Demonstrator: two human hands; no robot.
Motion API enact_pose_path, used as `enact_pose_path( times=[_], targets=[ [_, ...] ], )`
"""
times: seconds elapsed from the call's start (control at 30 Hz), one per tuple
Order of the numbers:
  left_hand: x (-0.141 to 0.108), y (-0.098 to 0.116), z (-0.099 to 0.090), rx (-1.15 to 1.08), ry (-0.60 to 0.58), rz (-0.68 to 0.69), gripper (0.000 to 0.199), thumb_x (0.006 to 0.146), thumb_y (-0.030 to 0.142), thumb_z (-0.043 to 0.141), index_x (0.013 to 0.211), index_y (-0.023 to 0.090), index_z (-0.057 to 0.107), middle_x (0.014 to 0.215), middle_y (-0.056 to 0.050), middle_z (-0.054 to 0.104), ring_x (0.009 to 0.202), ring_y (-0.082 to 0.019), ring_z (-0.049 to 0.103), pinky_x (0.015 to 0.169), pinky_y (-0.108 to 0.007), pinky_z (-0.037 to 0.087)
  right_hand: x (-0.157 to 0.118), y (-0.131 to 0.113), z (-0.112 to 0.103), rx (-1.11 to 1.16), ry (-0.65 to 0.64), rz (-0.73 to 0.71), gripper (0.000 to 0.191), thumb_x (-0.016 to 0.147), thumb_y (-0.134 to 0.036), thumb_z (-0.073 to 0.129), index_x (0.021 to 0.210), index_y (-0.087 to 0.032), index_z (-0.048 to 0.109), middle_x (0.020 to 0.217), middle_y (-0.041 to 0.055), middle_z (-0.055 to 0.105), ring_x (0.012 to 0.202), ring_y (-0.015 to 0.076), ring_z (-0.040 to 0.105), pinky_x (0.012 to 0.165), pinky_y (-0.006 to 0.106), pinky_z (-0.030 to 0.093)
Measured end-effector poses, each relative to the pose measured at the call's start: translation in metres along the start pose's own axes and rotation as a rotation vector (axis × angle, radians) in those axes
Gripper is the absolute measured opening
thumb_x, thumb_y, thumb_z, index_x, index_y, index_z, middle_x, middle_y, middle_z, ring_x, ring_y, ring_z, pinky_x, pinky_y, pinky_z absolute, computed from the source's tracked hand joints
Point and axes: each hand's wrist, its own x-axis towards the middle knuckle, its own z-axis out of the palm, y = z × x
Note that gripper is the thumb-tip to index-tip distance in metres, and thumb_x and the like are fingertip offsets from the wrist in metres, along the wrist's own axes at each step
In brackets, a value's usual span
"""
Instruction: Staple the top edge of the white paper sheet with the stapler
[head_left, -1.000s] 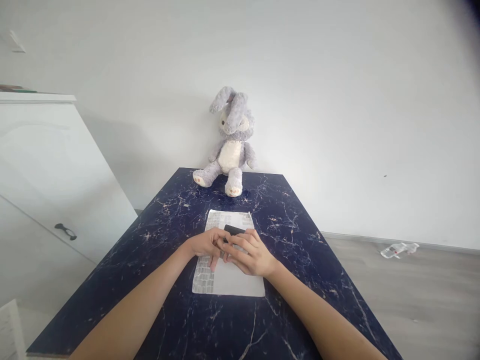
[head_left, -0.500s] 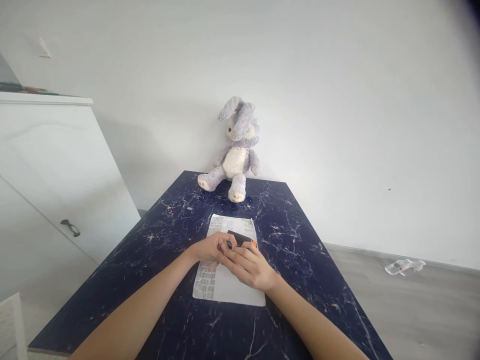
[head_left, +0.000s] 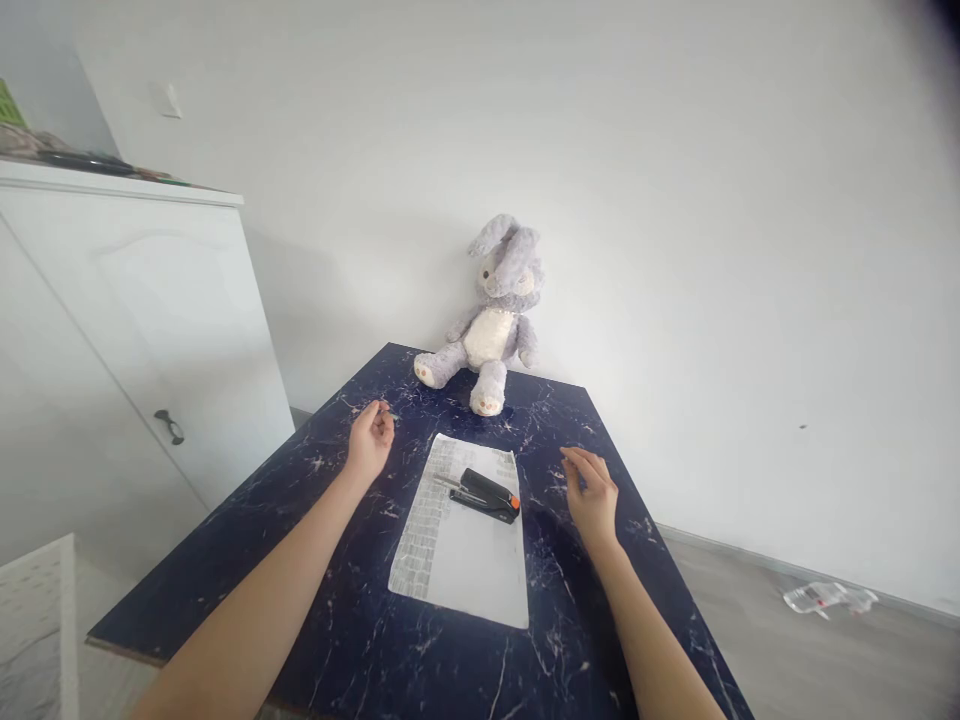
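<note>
A black stapler [head_left: 486, 495] with an orange end lies on a white sheet of paper [head_left: 480, 570]; its top arm is swung up from the base, with a thin metal piece between them. To the left of the paper, my left hand [head_left: 370, 440] is closed in a pinch over a tiny thing at the fingertips, too small to make out. My right hand [head_left: 592, 490] is over the table to the right of the paper, its fingers loosely bent and apart from the thumb, holding nothing visible.
A grey plush rabbit [head_left: 491, 335] sits at the far end of the dark blue marbled table [head_left: 345, 620]. On the left stands a white cabinet [head_left: 202, 300] with things on top. A clear plastic bottle [head_left: 825, 598] lies on the floor at right.
Both hands have parted from the stapler, the left moving left and away from me, the right moving right. The stapler now rests opened on the paper. The view has shifted a little.
</note>
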Motion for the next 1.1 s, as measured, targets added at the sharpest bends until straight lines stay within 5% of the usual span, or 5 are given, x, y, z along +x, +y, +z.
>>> enact_pose_path(
  times=[0.13,0.2,0.37,0.67,1.1],
  targets=[
    [0.010,-0.006,-0.014,0.684,0.320,0.106,0.019,0.092,0.026,0.054,0.082,0.017,0.068,0.075,-0.006,0.067,0.066,-0.020,0.067,0.067,-0.032,0.056,-0.005,0.035,0.003,0.007,-0.085,0.220,0.038,0.103,-0.041,0.048,0.102,-0.020,0.079,0.105,0.0125,0.076,0.094,0.0262,0.072,0.087,0.042,0.057],
    [0.008,-0.012,-0.014,1.030,0.227,0.185,0.022,0.091,0.020,0.055,0.097,0.015,0.076,0.104,-0.016,0.074,0.100,-0.029,0.072,0.095,-0.042,0.057,-0.008,0.045,0.006,0.024,-0.101,0.339,0.040,0.098,-0.049,0.051,0.096,-0.019,0.079,0.100,0.0130,0.079,0.088,0.0267,0.073,0.085,0.041,0.058],
    [0.002,-0.029,-0.006,1.631,-0.148,0.202,0.051,0.103,0.025,0.047,0.151,0.015,0.058,0.166,-0.017,0.043,0.155,-0.039,0.036,0.125,-0.057,0.031,-0.012,0.052,0.011,0.082,-0.157,0.528,0.041,0.085,-0.058,0.064,0.092,-0.020,0.078,0.089,0.0119,0.082,0.084,0.0297,0.077,0.083,0.040,0.059],
    [-0.001,-0.023,-0.004,1.684,-0.204,0.300,0.043,0.099,0.008,0.044,0.130,0.019,0.071,0.129,-0.014,0.070,0.120,-0.029,0.064,0.106,-0.043,0.049,-0.013,0.059,0.021,0.012,-0.338,0.470,0.030,0.083,-0.046,0.064,0.098,-0.025,0.078,0.091,0.0066,0.082,0.088,0.0270,0.077,0.091,0.041,0.057],
    [0.001,-0.025,-0.004,1.518,-0.223,0.364,0.022,0.096,0.013,0.054,0.105,0.021,0.073,0.107,-0.013,0.076,0.103,-0.031,0.065,0.091,-0.040,0.050,-0.023,0.065,0.029,-0.185,-0.260,0.180,0.028,0.089,-0.029,0.058,0.095,-0.024,0.085,0.086,0.0087,0.073,0.082,0.0263,0.063,0.080,0.043,0.057]
  ],
)
